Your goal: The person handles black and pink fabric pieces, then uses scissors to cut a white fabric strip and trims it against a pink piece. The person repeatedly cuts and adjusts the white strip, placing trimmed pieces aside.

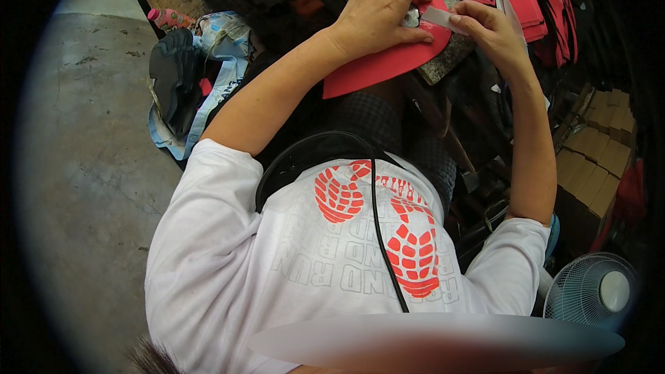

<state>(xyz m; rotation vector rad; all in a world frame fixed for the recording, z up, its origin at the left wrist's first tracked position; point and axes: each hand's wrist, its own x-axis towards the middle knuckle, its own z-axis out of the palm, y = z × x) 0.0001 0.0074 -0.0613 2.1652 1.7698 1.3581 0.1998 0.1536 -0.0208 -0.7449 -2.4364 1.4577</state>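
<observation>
A red sole-shaped piece [374,75] lies at the near edge of a speckled stone slab. My left hand [381,14] is closed on its upper part, thumb and fingers curled around a small silvery thing [411,16] whose kind I cannot make out. My right hand [493,33] pinches a small whitish strip [439,16] between thumb and fingers. The strip's free end reaches over the red piece, close to the silvery thing.
Stacked red and black cut pieces [523,7] lie on and beside the slab [447,62] at the right. Left of me is a bag [228,48] with dark soles [173,73] and a pink bottle [166,19]. Cardboard boxes [592,159] and a fan [589,291] stand right.
</observation>
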